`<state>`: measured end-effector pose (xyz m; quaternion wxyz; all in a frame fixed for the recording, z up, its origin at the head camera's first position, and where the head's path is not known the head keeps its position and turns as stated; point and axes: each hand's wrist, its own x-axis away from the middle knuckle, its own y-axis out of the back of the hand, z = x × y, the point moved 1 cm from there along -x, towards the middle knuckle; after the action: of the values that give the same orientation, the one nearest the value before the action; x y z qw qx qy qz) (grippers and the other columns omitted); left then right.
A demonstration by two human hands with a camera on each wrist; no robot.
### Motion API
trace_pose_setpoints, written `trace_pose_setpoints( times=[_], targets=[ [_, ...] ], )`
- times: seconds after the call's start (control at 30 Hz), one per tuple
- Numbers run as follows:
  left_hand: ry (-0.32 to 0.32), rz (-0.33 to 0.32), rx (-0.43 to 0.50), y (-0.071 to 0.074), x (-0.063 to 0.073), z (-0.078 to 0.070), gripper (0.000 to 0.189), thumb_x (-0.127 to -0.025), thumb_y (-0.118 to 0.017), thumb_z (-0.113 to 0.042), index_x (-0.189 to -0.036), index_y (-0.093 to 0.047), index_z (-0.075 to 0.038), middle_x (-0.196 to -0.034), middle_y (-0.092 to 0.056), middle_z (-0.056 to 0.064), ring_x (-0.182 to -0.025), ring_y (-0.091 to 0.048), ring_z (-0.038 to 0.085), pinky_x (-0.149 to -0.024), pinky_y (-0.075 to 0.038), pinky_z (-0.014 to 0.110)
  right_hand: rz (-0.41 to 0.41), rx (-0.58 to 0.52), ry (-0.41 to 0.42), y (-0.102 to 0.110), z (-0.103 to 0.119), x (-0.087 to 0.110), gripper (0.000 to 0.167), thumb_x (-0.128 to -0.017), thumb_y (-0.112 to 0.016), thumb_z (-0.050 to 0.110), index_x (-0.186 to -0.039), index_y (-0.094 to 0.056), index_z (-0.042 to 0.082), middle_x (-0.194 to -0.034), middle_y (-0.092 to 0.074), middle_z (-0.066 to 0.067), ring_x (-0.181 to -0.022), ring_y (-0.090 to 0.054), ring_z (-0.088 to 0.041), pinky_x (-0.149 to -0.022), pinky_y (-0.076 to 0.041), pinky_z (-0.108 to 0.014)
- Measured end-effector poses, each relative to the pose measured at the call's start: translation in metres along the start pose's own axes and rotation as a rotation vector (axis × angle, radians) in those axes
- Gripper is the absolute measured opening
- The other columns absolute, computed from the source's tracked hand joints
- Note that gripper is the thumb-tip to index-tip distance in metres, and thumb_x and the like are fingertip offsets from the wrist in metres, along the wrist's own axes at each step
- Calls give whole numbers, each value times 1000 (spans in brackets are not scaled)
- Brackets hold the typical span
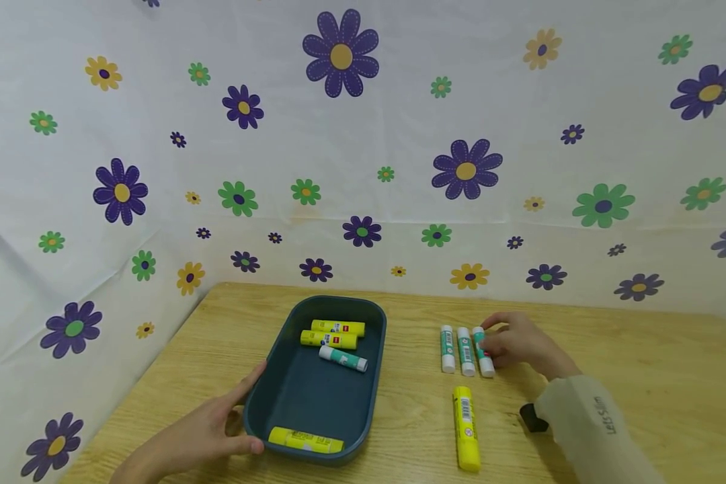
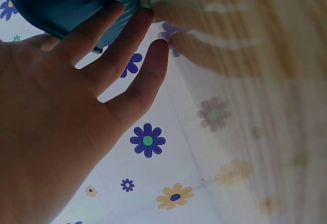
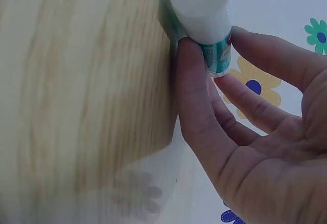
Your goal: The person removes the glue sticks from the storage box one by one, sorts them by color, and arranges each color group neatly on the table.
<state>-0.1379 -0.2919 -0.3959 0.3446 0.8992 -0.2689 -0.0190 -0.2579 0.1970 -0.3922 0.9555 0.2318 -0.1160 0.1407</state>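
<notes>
A dark blue tray [image 1: 314, 403] holds two yellow glue sticks [image 1: 329, 339] near its back and a green-and-white glue stick [image 1: 343, 359] beside them. Another yellow glue stick [image 1: 305, 440] lies along its front wall. My left hand [image 1: 196, 427] touches the tray's front left corner, fingers fairly straight, as the left wrist view also shows. Right of the tray, three green-and-white glue sticks lie side by side. My right hand [image 1: 523, 346] pinches the rightmost glue stick [image 1: 482, 353] between thumb and fingers; its white end [image 3: 202, 4] faces the right wrist camera.
A large yellow glue stick [image 1: 466, 429] lies on the wooden table [image 1: 411, 403] in front of the row. The other two green-and-white glue sticks [image 1: 456, 351] lie just left of my right hand. A flower-patterned white sheet [image 1: 399, 134] hangs behind the table and at its left.
</notes>
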Motion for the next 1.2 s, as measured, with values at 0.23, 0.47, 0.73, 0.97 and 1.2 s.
trace_pose_setpoints(
  times=[0.23,0.47,0.73,0.97,1.2],
  targets=[
    [-2,-1,3,1,0,0,105,-94,-75,-33,-164,1,-12,-156,-29,36,-129,-48,47,-100,-43,67,-25,9,-19,-3,1,-2,39,-94,-66,-1,-125,-47,-14,-97,-61,-20,-73,-63,-21,-71,-62,-37],
    [33,-3,18,2,2,0,103,-94,-74,-35,-165,-1,-18,-159,-25,33,-129,-48,45,-100,-40,70,-31,13,-41,-4,1,-4,37,-95,-66,0,-125,-48,-13,-99,-60,-21,-73,-63,-22,-71,-61,-36],
    [17,-9,2,1,3,-2,103,-94,-74,-35,-165,-1,-19,-160,-27,30,-130,-48,43,-101,-44,62,-26,10,-30,-2,-1,-2,40,-95,-66,1,-127,-47,-14,-101,-62,-21,-75,-65,-21,-71,-61,-36],
    [8,-8,7,0,1,-4,104,-94,-75,-33,-165,-1,-18,-160,-26,32,-129,-49,44,-101,-43,65,-53,18,-29,7,0,-1,41,-97,-65,6,-128,-47,-14,-101,-63,-21,-79,-65,-22,-71,-62,-38],
    [6,-9,-9,1,3,-1,104,-94,-75,-32,-165,0,-18,-160,-25,32,-129,-50,43,-100,-48,51,-55,19,51,15,24,6,44,-101,-60,9,-133,-44,-16,-114,-61,-30,-89,-64,-29,-79,-61,-42]
  ],
)
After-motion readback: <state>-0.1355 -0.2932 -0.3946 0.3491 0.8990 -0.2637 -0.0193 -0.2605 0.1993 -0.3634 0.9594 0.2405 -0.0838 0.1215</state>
